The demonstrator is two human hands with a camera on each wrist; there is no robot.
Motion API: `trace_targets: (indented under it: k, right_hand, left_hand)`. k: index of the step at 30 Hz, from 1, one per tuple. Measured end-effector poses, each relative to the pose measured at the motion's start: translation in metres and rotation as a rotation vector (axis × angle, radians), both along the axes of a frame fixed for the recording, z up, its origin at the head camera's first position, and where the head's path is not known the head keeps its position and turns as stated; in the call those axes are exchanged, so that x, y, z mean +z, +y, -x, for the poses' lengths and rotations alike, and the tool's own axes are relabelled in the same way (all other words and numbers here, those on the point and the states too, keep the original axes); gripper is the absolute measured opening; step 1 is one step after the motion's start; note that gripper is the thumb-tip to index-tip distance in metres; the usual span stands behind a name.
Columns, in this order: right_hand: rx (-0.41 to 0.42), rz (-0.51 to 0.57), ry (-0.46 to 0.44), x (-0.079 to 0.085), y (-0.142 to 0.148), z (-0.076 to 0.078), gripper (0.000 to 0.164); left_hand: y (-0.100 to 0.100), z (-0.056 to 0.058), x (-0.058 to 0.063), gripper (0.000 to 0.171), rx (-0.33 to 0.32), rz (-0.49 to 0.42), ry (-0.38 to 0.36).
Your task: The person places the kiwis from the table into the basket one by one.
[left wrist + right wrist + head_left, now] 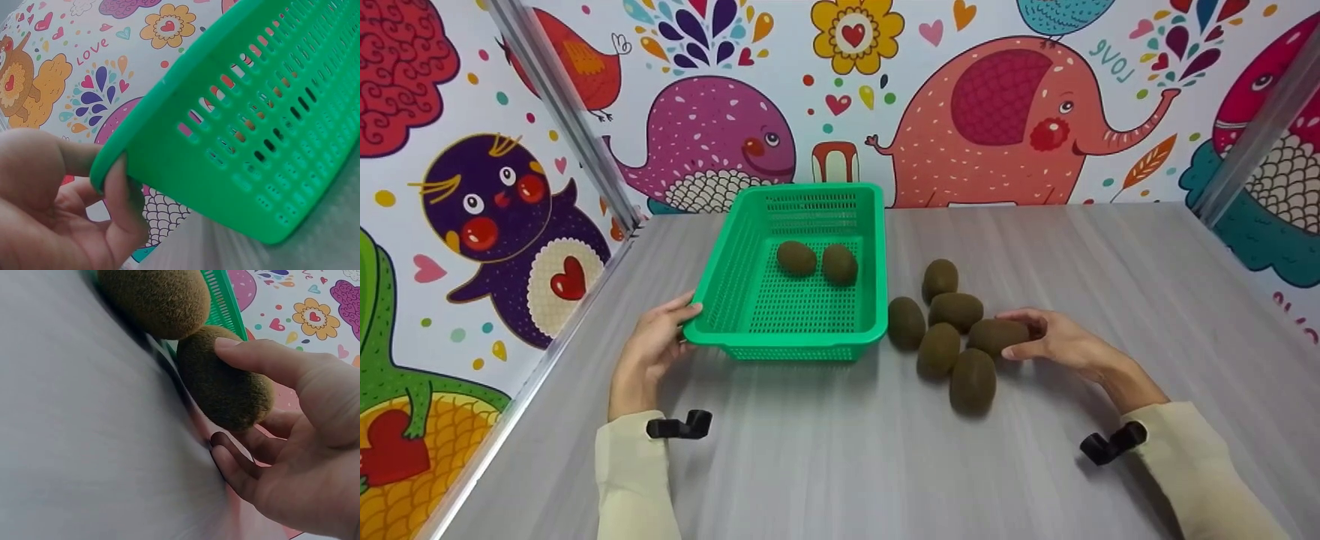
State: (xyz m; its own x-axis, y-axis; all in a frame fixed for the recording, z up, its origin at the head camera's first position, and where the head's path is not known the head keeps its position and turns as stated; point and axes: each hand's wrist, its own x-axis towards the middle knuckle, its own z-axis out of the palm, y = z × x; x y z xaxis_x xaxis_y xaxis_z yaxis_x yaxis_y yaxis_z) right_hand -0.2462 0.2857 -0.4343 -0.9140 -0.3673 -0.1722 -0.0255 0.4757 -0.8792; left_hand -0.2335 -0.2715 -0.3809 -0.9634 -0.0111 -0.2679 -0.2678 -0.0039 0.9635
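While gripping green basket [787, 340] with left hand [651, 345], pinching kiwi [994, 338] with right hand [1069, 345]!
Right beside five more kiwis [956, 311] on counter [825, 450].

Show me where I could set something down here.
Bare table lies between the left sleeve and right sleeve, and beyond the right fingers, toward the printed elephant. The green basket has room in front of its two kiwis. Crowded: right of it, around six kiwis.

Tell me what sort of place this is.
Probably a small walled-in work booth, though the room beyond isn't shown. A grey table fills the floor of it, bright cartoon-printed walls stand around it, and metal strips run up the corners.
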Motion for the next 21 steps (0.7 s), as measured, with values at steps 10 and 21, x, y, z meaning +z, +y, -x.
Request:
trace_targets:
  k: [10, 21]
  right_hand:
    - [-0.063, 0.042, -0.019, 0.0021, -0.0005, -0.0020, 0.069]
    - [-0.084, 0.211, -0.109, 0.0085, -0.0055, -0.0028, 0.070]
  left_hand:
    - [0.0005, -0.0007, 0.0000, 0.060, 0.011, -0.001, -0.019]
    - [-0.0008, 0.0000, -0.0001, 0.059, 0.000, -0.010, -0.005]
